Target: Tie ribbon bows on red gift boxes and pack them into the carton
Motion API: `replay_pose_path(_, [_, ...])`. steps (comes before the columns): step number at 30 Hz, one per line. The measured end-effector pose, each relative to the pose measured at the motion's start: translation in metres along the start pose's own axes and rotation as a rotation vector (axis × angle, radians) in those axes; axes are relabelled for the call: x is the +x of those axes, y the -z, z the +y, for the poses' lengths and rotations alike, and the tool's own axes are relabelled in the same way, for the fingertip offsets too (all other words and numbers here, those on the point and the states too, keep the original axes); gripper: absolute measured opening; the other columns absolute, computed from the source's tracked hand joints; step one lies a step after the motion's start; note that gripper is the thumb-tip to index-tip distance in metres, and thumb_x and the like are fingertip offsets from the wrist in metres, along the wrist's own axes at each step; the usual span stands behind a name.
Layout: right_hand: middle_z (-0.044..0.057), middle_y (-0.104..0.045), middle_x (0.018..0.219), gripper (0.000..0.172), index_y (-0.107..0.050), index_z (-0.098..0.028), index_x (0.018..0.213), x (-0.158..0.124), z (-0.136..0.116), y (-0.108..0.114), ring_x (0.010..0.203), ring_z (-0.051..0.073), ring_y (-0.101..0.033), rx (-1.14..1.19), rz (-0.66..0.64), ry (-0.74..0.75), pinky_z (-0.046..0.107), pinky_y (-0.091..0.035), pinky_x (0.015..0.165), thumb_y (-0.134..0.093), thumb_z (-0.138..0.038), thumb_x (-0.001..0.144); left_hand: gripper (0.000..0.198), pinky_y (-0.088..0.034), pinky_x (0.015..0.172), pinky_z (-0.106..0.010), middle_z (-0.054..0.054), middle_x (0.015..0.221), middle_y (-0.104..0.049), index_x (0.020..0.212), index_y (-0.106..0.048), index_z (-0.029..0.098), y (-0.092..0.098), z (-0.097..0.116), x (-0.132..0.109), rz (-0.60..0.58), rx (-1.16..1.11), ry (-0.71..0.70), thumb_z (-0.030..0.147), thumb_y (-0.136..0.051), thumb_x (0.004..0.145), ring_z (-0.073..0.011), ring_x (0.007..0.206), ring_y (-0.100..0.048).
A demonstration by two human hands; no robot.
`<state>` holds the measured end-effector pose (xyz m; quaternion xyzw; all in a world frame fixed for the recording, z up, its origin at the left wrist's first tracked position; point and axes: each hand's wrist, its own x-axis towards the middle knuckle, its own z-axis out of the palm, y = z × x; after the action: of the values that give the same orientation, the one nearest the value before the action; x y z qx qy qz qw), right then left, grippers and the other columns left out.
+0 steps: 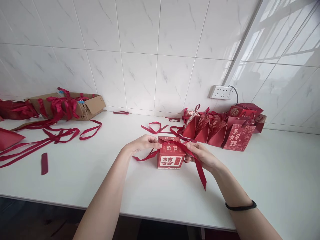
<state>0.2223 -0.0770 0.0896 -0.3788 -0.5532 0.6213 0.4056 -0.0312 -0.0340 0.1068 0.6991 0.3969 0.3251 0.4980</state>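
Note:
A small red gift box [170, 161] with a white panel and Chinese characters stands upright on the white table before me. A dark red ribbon [200, 171] runs across its top; one tail hangs down at the front right, and another stretch lies out to the left. My left hand [143, 144] pinches the ribbon at the box's upper left edge, thumb and fingertip together. On the opposite side, my right hand [203, 156] has its thumb and fingers closed on the ribbon beside the upper right corner. Its lower fingers are partly hidden behind the box.
Red gift bags [240, 137] and boxes stand in a row at the back right, under a power strip [221, 92] on the tiled wall. At the back left, a cardboard box [93, 106] holds ribbons. Loose ribbons [66, 133] and a dark red strip [44, 163] lie leftward.

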Motion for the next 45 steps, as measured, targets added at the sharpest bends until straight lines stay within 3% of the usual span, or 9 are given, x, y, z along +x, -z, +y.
replay_pose_path(3, [-0.002, -0.057, 0.051, 0.033, -0.057, -0.016, 0.065, 0.001, 0.0, 0.0, 0.049, 0.01, -0.052, 0.01, 0.007, -0.001, 0.023, -0.042, 0.053, -0.073, -0.045, 0.068, 0.024, -0.044, 0.055, -0.027, -0.005, 0.067, -0.062, 0.062, -0.065, 0.017, -0.001, 0.003, 0.0, -0.067, 0.038, 0.003, 0.04, -0.072, 0.064, -0.0172, 0.061, -0.058])
replay_pose_path(8, [0.0, -0.057, 0.052, 0.037, -0.053, -0.017, 0.06, 0.002, 0.001, 0.0, 0.052, 0.012, -0.054, 0.073, 0.004, 0.023, 0.025, -0.042, 0.055, -0.063, -0.047, 0.078, 0.023, -0.041, 0.056, -0.024, -0.003, 0.071, -0.062, 0.074, -0.066, 0.019, -0.007, -0.001, 0.004, -0.03, 0.084, -0.019, 0.041, -0.07, 0.067, -0.0148, 0.064, -0.056])
replay_pose_path(13, [0.002, -0.057, 0.052, 0.035, -0.055, -0.016, 0.061, 0.0, 0.001, -0.001, 0.053, 0.013, -0.054, 0.078, 0.044, 0.016, 0.026, -0.042, 0.053, -0.064, -0.046, 0.077, 0.022, -0.041, 0.06, -0.025, -0.004, 0.076, -0.063, 0.068, -0.063, 0.018, -0.013, 0.0, 0.004, 0.007, 0.042, -0.035, 0.039, -0.062, 0.074, -0.0161, 0.07, -0.057])
replay_pose_path(20, [-0.004, -0.045, 0.053, 0.036, -0.049, -0.017, 0.057, 0.004, 0.001, 0.001, 0.046, 0.009, -0.043, 0.184, 0.181, -0.008, 0.026, -0.039, 0.047, -0.073, -0.042, 0.067, 0.035, -0.028, 0.053, -0.024, 0.003, 0.054, -0.04, 0.051, -0.038, 0.017, -0.013, 0.005, 0.002, 0.024, 0.034, -0.002, 0.036, -0.052, 0.078, -0.0094, 0.052, -0.035])
replay_pose_path(26, [-0.004, -0.042, 0.056, 0.038, -0.052, -0.016, 0.059, 0.007, 0.007, 0.02, 0.049, 0.006, -0.037, 0.092, 0.177, -0.082, 0.024, -0.033, 0.049, -0.078, -0.043, 0.062, 0.039, -0.025, 0.053, -0.026, 0.004, 0.053, -0.035, 0.05, -0.036, 0.017, -0.007, -0.007, 0.007, -0.07, -0.031, 0.066, 0.038, -0.057, 0.075, -0.0086, 0.051, -0.03])
replay_pose_path(33, [-0.006, -0.035, 0.057, 0.043, -0.049, -0.017, 0.058, 0.004, 0.004, 0.032, 0.051, 0.006, -0.03, -0.154, 0.121, -0.074, 0.026, -0.03, 0.052, -0.075, -0.052, 0.062, 0.044, -0.021, 0.05, -0.027, 0.004, 0.047, -0.031, 0.044, -0.033, 0.017, -0.005, -0.02, 0.012, -0.155, -0.134, 0.043, 0.038, -0.059, 0.072, -0.0076, 0.047, -0.026])
replay_pose_path(37, [-0.004, -0.04, 0.06, 0.045, -0.053, -0.016, 0.06, -0.002, -0.002, 0.035, 0.055, 0.008, -0.034, -0.297, 0.024, -0.061, 0.027, -0.032, 0.057, -0.07, -0.057, 0.066, 0.042, -0.022, 0.05, -0.027, 0.004, 0.046, -0.031, 0.043, -0.033, 0.016, -0.007, -0.015, 0.011, -0.138, -0.116, 0.039, 0.034, -0.059, 0.071, -0.0072, 0.046, -0.027])
replay_pose_path(41, [-0.001, -0.048, 0.061, 0.042, -0.058, -0.017, 0.061, -0.008, -0.015, 0.027, 0.062, 0.013, -0.044, -0.364, 0.048, 0.062, 0.03, -0.036, 0.063, -0.068, -0.057, 0.068, 0.039, -0.024, 0.05, -0.026, 0.003, 0.049, -0.037, 0.045, -0.038, 0.016, -0.008, -0.008, 0.008, -0.12, -0.086, 0.043, 0.036, -0.059, 0.072, -0.0073, 0.047, -0.031])
replay_pose_path(45, [0.008, -0.065, 0.096, 0.036, -0.067, -0.019, 0.067, 0.001, -0.031, 0.007, 0.097, 0.025, -0.056, -0.366, 0.089, 0.202, 0.038, -0.041, 0.083, -0.07, -0.055, 0.068, 0.03, -0.03, 0.052, -0.024, 0.003, 0.057, -0.045, 0.056, -0.049, 0.015, -0.007, -0.005, 0.005, -0.129, -0.105, 0.062, 0.038, -0.064, 0.07, -0.0075, 0.05, -0.04])
